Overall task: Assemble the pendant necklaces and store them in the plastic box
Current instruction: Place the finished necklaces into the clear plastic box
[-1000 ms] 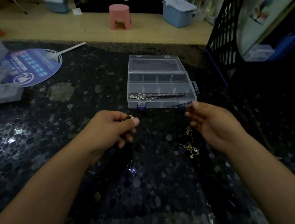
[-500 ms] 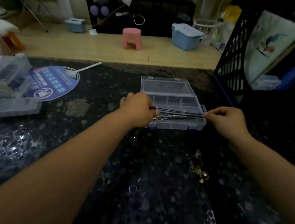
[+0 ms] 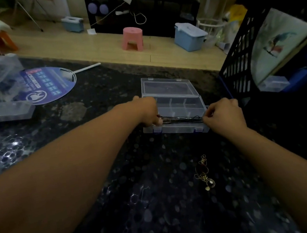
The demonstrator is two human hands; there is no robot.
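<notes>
While you held the dark necklace cord stretched across the near compartment of the clear plastic box, your left hand pinched its left end and your right hand pinched its right end, so both grips were clenched on the cord. To do this step well, you needed to lower both ends together, keep the cord level and taut enough to clear the dividers, then let it slacken inside the long near compartment before releasing, so no loop hung over the front wall where the lid would catch it. The box was thin, translucent and hard-edged, its hinged lid lying flat on the far side, with small blue latches at the near edge. The cord looked fine, limp and matte. On the glossy, pebble-patterned dark worktop, near and to the right, lay a small heap of gold pendants, thin wire rings and shiny charms, likely to tangle.
</notes>
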